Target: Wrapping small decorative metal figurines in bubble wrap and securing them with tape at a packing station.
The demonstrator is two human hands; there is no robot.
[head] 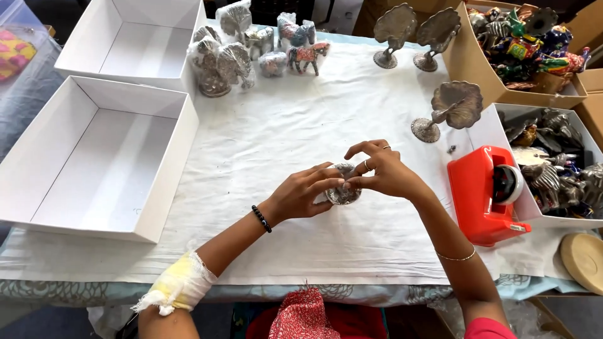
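Both hands pinch one small silver figurine (343, 190) between them: left hand (306, 193) cups it, right hand (384, 171) fingertips grip its top. Orientation unclear, mostly hidden. Red tape dispenser (480, 196) just right of right hand, on counter (276, 138).

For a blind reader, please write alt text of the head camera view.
The left hand and right hand together hold a small silver metal figurine over a white cloth. Two open white boxes lie to the left, a red tape dispenser to the right.

craft packing workshop, white gift boxes (94, 157), metal peacock figurines (449, 110), red tape dispenser (483, 194)
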